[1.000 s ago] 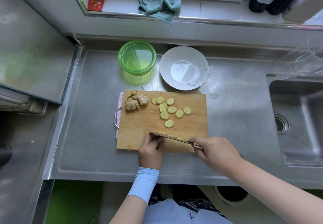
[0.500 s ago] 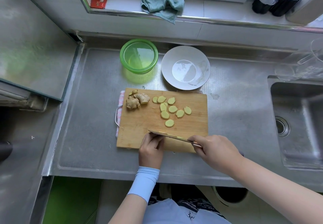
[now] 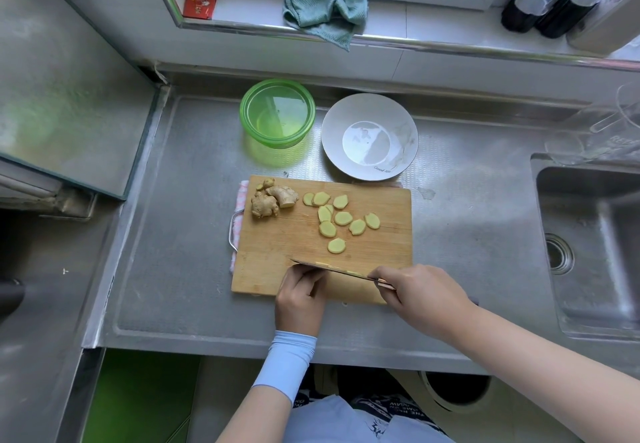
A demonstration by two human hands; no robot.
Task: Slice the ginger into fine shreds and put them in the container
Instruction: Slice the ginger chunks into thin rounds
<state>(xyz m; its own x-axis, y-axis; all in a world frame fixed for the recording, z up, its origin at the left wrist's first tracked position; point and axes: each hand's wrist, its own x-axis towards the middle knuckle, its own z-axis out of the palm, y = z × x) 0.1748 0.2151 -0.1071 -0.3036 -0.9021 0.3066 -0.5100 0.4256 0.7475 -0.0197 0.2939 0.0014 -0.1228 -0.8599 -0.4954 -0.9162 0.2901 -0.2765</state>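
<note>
A wooden cutting board (image 3: 277,242) lies on the steel counter. A knobbly ginger root (image 3: 272,200) sits at its far left corner, with several pale round ginger slices (image 3: 343,217) spread to the right of it. My right hand (image 3: 419,290) grips the handle of a knife (image 3: 332,269) whose blade lies across the board's near edge. My left hand (image 3: 301,297) has its fingers curled against the blade, down on ginger that shows only as pale bits along the edge. An empty green container (image 3: 277,113) stands behind the board.
A white bowl (image 3: 369,136) stands right of the green container. The sink (image 3: 588,245) is at the right, with a clear jug (image 3: 606,127) behind it. A teal cloth (image 3: 325,10) hangs off the window ledge. A raised steel surface (image 3: 69,96) borders the left.
Both hands and the knife stay at the board's near edge. Only the view has shifted slightly.
</note>
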